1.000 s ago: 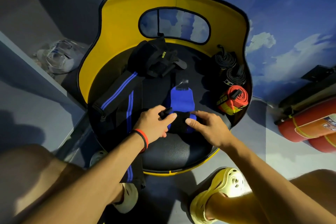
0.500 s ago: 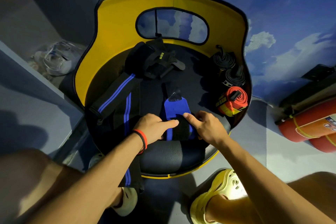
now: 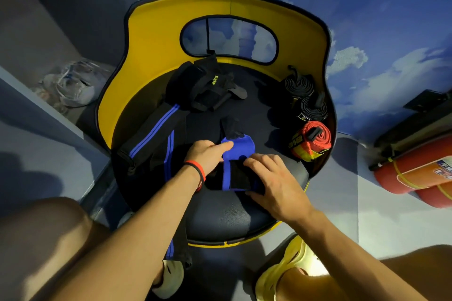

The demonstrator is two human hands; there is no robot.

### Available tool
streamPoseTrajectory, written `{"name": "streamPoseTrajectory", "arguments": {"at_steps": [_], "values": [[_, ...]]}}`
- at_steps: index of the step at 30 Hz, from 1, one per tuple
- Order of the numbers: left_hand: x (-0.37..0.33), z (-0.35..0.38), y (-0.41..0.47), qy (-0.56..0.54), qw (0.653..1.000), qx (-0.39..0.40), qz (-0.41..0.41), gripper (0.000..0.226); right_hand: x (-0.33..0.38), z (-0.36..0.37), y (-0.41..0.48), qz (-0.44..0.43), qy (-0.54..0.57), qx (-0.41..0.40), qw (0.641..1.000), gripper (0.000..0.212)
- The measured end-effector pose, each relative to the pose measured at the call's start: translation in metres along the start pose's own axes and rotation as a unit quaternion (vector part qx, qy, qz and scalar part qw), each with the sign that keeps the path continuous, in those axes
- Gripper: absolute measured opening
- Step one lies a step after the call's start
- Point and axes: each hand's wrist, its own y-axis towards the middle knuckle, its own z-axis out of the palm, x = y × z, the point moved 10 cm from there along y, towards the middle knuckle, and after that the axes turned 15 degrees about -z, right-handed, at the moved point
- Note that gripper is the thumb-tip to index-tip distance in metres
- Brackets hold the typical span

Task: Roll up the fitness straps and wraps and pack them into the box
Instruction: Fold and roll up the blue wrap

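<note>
Blue wrap (image 3: 238, 151) at centre of frame, lying on the black seat (image 3: 220, 217) of a yellow-backed chair. Near end already turned into a thick black-and-blue bundle, far end a short blue flap ending in a dark tab.

Right hand (image 3: 274, 178) bent over that bundle, fingers on top and thumb at its near edge, gripping it. Left hand (image 3: 208, 156) with fingers straight, index tip pressing the flap's left edge, holding nothing.

Looks like mid-roll, with little length left. To finish well: hold the flap flat with the left fingertips and turn the bundle forward with the right. Line up both blue edges for a square, tight roll, then press the tab down to close. Probably a hook-and-loop patch, though too dark to tell. Soft, springy cloth by the look, likely to unwind if let go early.

Right of frame, against the chair back: red roll (image 3: 315, 140) and two black rolls (image 3: 313, 107), seemingly done. Left of frame: long black band with blue stripes (image 3: 151, 134), unrolled, hanging over the seat edge. Upper centre: tangled black straps (image 3: 205, 85). No box in sight.
</note>
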Motion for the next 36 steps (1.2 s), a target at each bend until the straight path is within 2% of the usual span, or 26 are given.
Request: {"name": "streamPoseTrajectory", "arguments": {"at_steps": [2, 5, 8, 12, 15, 17, 20, 22, 23, 26, 28, 32, 35, 36], "values": [[-0.008, -0.004, 0.002, -0.007, 0.999, -0.041, 0.027, 0.047, 0.004, -0.001, 0.001, -0.012, 0.012, -0.019, 1.000, 0.067], [-0.011, -0.001, 0.007, -0.031, 0.997, -0.060, 0.043, 0.044, 0.000, -0.005, 0.002, -0.013, 0.035, -0.021, 0.999, 0.068], [-0.005, 0.001, 0.015, -0.046, 0.997, -0.062, -0.003, 0.049, -0.001, -0.007, 0.004, -0.018, 0.046, 0.000, 0.999, 0.067], [-0.005, 0.011, 0.023, -0.051, 0.997, -0.012, -0.054, 0.027, 0.000, -0.001, 0.002, -0.017, 0.095, 0.015, 0.995, 0.064], [-0.017, 0.016, 0.025, -0.037, 0.999, -0.011, 0.037, 0.026, -0.011, -0.001, 0.000, 0.020, 0.159, 0.021, 0.987, 0.065], [-0.020, 0.016, 0.019, -0.044, 0.995, -0.023, 0.087, 0.014, -0.021, 0.000, 0.002, 0.057, 0.187, 0.028, 0.980, 0.066], [-0.024, -0.004, 0.010, -0.098, 0.988, -0.072, 0.094, 0.033, -0.031, 0.003, 0.009, 0.095, 0.197, 0.025, 0.975, 0.068], [-0.024, -0.019, 0.007, -0.052, 0.991, -0.102, 0.074, 0.029, -0.038, 0.007, 0.012, 0.128, 0.229, 0.015, 0.965, 0.071], [-0.021, -0.019, 0.006, -0.006, 0.994, -0.090, 0.063, 0.024, -0.043, 0.008, 0.013, 0.149, 0.249, 0.007, 0.957, 0.070], [-0.002, 0.001, -0.009, 0.059, 0.997, 0.013, 0.038, 0.034, -0.046, 0.012, 0.019, 0.175, 0.270, 0.008, 0.947, 0.060], [0.001, 0.003, -0.019, 0.081, 0.994, 0.019, 0.069, 0.036, -0.048, 0.010, 0.021, 0.187, 0.273, -0.009, 0.944, 0.062], [-0.001, -0.015, -0.024, 0.059, 0.996, 0.022, 0.065, 0.025, -0.058, 0.003, 0.013, 0.252, 0.292, -0.086, 0.919, 0.033], [0.007, -0.012, -0.028, 0.083, 0.995, 0.044, 0.032, 0.027, -0.061, 0.008, 0.010, 0.292, 0.277, -0.078, 0.912, 0.045], [0.013, -0.007, -0.028, 0.070, 0.996, 0.057, 0.006, 0.031, -0.060, 0.013, 0.011, 0.300, 0.256, -0.040, 0.918, 0.049]]}}
